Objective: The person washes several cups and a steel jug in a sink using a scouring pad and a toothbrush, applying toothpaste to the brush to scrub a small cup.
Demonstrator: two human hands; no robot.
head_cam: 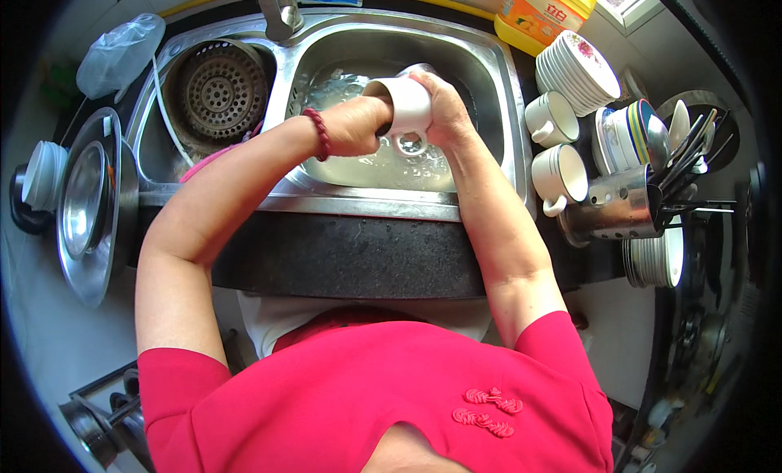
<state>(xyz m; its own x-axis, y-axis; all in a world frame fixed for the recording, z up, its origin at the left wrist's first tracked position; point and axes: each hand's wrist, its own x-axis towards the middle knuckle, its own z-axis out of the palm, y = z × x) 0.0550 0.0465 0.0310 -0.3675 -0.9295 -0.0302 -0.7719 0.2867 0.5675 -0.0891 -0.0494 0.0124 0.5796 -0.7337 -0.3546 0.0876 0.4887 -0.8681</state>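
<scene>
Over the right basin [489, 106] of a stainless steel sink, a white mug [410, 103] is tipped on its side, its mouth facing left and its handle towards me. My right hand [449, 106] grips the mug around its base end. The fingers of my left hand [357, 125], which has a red braided bracelet at the wrist, reach into the mug's mouth. Those fingertips are hidden, so whether they hold anything does not show. Cloudy water [366, 174] with some foam lies in the basin below. A shiny rounded edge [420, 68] shows behind the mug, not clear enough to name.
A perforated metal steamer pot [217, 91] sits in the left basin, below the faucet [281, 18]. Stacked bowls [574, 73], two enamel mugs [559, 174] and a utensil holder [617, 204] crowd the right counter. Metal basins [88, 198] stand at left; a yellow detergent jug [537, 21] is behind.
</scene>
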